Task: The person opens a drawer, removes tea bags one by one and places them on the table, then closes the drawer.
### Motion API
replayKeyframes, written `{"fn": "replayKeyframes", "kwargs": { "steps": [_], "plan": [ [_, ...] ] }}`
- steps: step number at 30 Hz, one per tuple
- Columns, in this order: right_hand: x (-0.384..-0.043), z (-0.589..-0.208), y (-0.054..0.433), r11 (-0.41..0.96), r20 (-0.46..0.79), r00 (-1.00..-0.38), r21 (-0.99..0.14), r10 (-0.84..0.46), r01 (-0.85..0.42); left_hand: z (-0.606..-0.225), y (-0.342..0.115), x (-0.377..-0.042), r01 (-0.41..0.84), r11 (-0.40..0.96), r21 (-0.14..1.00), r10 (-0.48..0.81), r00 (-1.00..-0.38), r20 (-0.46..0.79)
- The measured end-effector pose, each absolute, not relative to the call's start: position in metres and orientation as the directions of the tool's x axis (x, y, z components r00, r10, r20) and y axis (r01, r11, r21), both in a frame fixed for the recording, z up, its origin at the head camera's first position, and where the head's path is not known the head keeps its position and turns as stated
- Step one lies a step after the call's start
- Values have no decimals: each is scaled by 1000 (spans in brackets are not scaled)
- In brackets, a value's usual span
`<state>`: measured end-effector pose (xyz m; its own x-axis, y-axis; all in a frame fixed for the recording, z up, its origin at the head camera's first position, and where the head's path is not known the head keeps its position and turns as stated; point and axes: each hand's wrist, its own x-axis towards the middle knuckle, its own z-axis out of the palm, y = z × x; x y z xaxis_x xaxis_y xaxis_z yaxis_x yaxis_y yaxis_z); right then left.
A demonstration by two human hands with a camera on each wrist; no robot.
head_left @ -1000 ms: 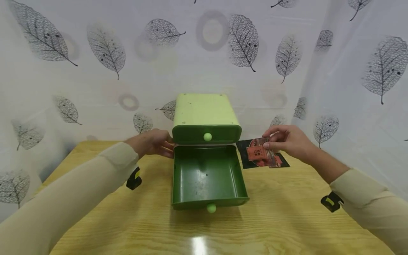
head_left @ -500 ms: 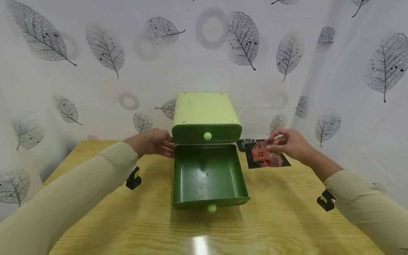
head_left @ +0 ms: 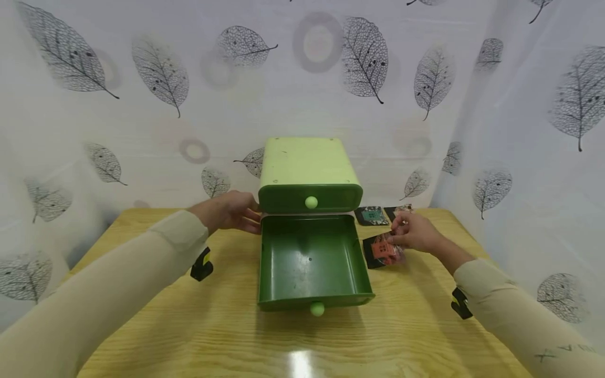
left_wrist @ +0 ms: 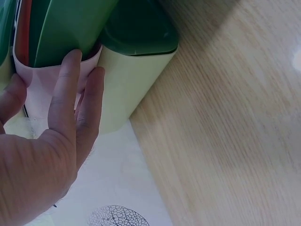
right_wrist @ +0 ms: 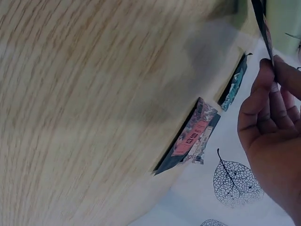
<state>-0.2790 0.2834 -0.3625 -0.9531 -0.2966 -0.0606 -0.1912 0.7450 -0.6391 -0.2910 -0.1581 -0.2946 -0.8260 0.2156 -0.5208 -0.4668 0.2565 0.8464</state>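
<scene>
A stacked drawer unit [head_left: 307, 163] has a pale yellow-green top and dark green drawers with round light-green knobs. Its upper drawer [head_left: 288, 198] is closed, and the lower drawer [head_left: 307, 268] is pulled out toward me. Against the unit's left side rests my left hand [head_left: 233, 211]; the left wrist view shows its extended fingers touching the pink casing [left_wrist: 42, 89]. Just right of the lower drawer, my right hand [head_left: 416, 232] pinches a black packet with a red label [head_left: 384, 251] between thumb and fingers, seen nearly edge-on in the right wrist view.
Behind the right hand, a teal-labelled packet [head_left: 372, 216] lies on the wooden table [head_left: 212, 325]. Beside it are red-labelled packets [right_wrist: 190, 139], partly hidden by the hand in the head view. A leaf-patterned curtain [head_left: 227, 105] hangs behind the table.
My right hand has come nearer to me, carrying the red-labelled packet to a spot beside the lower drawer. The packets behind it now show more. My left hand has stayed at the unit's side.
</scene>
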Motion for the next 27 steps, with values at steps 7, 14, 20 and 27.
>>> {"fn": "replayKeyframes", "kwargs": {
  "steps": [7, 14, 20, 27],
  "plan": [
    [-284, -384, 278, 899, 55, -934, -256, -353, -355, -294, -159, -292, -475, 257, 842, 212, -822, -528],
    [-272, -377, 275, 908, 182, -919, -179, -349, -380, -295, -159, -292, -477, 276, 834, 200, -820, -536],
    [-245, -378, 260, 873, 154, -883, -148, -444, -465, -296, -158, -294, -481, 267, 835, 201, -820, -536],
    [-224, -389, 246, 874, 0, -876, -73, -481, -480, -294, -157, -292, -483, 246, 840, 200, -823, -532]
  ]
}}
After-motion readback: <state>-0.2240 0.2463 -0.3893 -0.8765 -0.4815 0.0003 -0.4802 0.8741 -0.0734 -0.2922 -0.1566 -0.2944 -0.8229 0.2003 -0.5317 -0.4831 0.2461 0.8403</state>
